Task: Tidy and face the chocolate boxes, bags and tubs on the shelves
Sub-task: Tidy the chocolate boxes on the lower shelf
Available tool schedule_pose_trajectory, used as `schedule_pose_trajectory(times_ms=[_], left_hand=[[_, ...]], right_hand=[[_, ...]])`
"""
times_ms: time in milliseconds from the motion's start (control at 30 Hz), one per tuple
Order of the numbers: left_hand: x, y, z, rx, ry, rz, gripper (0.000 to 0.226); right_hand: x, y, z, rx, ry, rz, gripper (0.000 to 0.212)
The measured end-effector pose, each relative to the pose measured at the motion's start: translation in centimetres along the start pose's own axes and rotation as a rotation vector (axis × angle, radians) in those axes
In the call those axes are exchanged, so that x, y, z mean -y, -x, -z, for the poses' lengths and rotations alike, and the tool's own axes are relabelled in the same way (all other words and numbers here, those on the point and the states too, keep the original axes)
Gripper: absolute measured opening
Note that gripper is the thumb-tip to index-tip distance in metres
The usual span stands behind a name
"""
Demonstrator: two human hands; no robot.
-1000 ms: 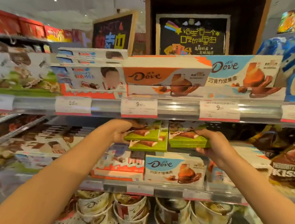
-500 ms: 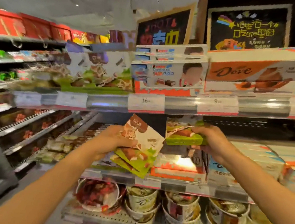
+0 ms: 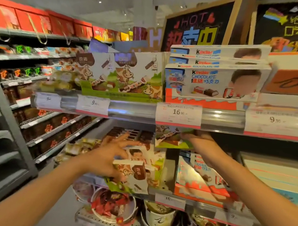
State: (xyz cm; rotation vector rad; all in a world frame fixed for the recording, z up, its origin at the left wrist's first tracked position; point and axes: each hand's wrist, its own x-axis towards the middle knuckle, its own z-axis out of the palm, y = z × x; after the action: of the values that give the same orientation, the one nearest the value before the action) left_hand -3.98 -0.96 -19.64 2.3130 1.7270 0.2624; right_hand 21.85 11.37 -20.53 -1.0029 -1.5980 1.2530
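My left hand [image 3: 108,157] has its fingers spread and its thumb under a stack of small white-and-green cow chocolate boxes [image 3: 134,173], which lean at the front of the middle shelf [image 3: 169,201]. My right hand [image 3: 198,139] grips another green cow box [image 3: 171,141], held up just under the upper shelf rail [image 3: 131,111]. Beside it on the middle shelf lie Kinder boxes [image 3: 202,178]. On the upper shelf stand a large cow display box [image 3: 126,76], stacked Kinder boxes [image 3: 215,79] and an orange Dove box [image 3: 296,81].
Chocolate tubs [image 3: 160,220] and a tub of red-wrapped sweets [image 3: 113,207] fill the bottom shelf. To the left another shelving bay [image 3: 37,124] holds dark bags, with red gift boxes [image 3: 30,19] on top. Chalkboard signs [image 3: 196,29] stand above.
The view has swung left. My left hand lowered its stack of cow boxes onto the middle shelf front and spread its fingers. My right hand still holds its green box up.
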Motion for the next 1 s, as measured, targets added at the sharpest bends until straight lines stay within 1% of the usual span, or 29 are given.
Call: schedule_pose_trajectory(times_ms=[67,133,200,267,333,400,533,600,667,733,800,833,900,1000], left_hand=[[0.9,-0.3,-0.6,0.000,-0.002,0.013,0.020],[1.6,-0.3,-1.0,-0.028,0.011,0.004,0.023],[2.0,-0.2,-1.3,-0.044,0.083,-0.050,0.030],[2.4,-0.1,-1.4,-0.051,0.139,-0.111,0.031],[2.9,-0.3,-1.6,-0.067,0.100,-0.149,0.035],[3.4,-0.6,-1.5,-0.065,0.089,-0.168,0.040],[4.0,-1.0,-1.3,0.004,0.038,-0.164,0.040],[4.3,-1.2,-1.3,0.008,0.044,-0.203,0.039],[4.5,-1.2,-1.3,0.011,0.041,-0.242,0.039],[4.9,-1.1,-1.2,0.020,0.049,-0.255,0.033],[5.2,-0.9,-1.1,0.021,0.082,-0.284,0.023],[5.4,-0.9,-1.1,0.021,0.102,-0.306,0.021],[5.8,-0.8,-0.9,0.029,0.143,-0.322,0.021],[6.3,-0.6,-0.5,0.035,0.144,-0.311,0.020]], right_hand=[[-0.5,-0.2,-0.9,0.029,0.050,0.050,0.020],[-0.9,-0.4,-1.7,0.020,0.069,0.112,0.024],[-1.2,-0.4,-2.4,-0.014,0.108,0.153,0.032],[-1.4,-0.4,-2.9,0.016,0.123,0.197,0.038],[-1.7,-0.4,-3.2,0.060,0.134,0.210,0.044],[-2.1,-0.4,-3.7,0.101,0.168,0.211,0.055],[-3.3,-0.1,-5.8,0.157,0.186,0.184,0.076],[-3.5,0.1,-6.7,0.161,0.219,0.210,0.079],[-3.6,0.2,-7.3,0.131,0.245,0.235,0.080],[-3.6,0.6,-7.8,0.098,0.273,0.269,0.079],[-3.6,1.0,-8.2,0.066,0.297,0.267,0.078],[-3.7,1.2,-8.4,0.039,0.316,0.265,0.076],[-3.7,1.6,-8.7,-0.052,0.375,0.286,0.060],[-2.8,1.8,-8.5,-0.241,0.524,0.332,0.026]])
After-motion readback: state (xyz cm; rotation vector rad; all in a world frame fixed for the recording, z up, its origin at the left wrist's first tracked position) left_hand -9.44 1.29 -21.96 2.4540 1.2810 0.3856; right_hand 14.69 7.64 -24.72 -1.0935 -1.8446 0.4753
